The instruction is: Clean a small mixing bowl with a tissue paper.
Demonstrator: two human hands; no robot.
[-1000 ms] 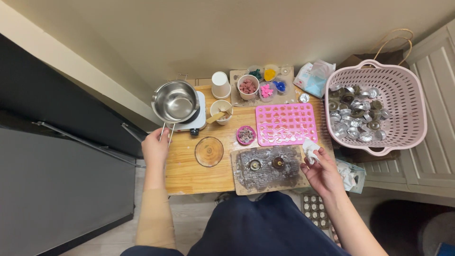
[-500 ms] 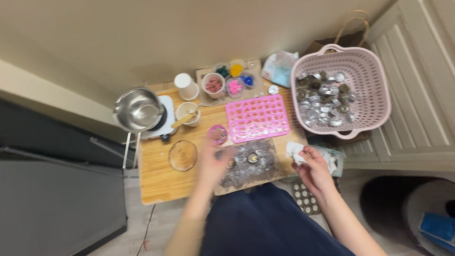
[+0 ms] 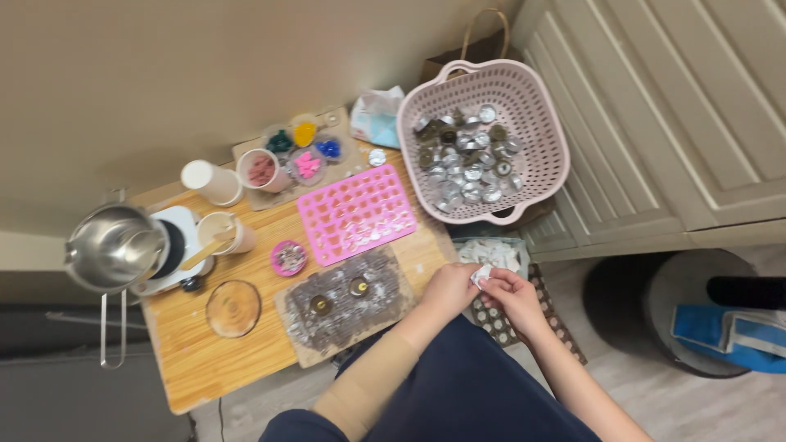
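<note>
A small white crumpled wad (image 3: 481,276) — tissue or paper, by its look — sits pinched between both hands just off the near right corner of the low wooden table (image 3: 196,360), above the person's dark blue lap. The left hand (image 3: 449,288) and right hand (image 3: 512,293) are drawn together, fingertips closed on the wad from either side. It appears light, soft and easily torn, so it would likely handle best with a gentle fingertip grip at its edges rather than a squeeze. Just beyond the hands, off the table's right edge, lies a clear bag of white pieces (image 3: 491,252) on a dotted mat (image 3: 501,323). On the table nearest the hands, a dusty brown board (image 3: 348,307) carries two small round metal cups; behind it lies a pink mould tray (image 3: 358,213), with a small pink dish (image 3: 289,257) and a round glass lid (image 3: 233,308) further left. At the table's far left a steel saucepan (image 3: 116,247) sits on a white hotplate (image 3: 184,237), beside paper cups and coloured pots. Off the table's far right corner, a pink plastic basket (image 3: 540,176) holds a heap of metal tealight cups (image 3: 463,160).
</note>
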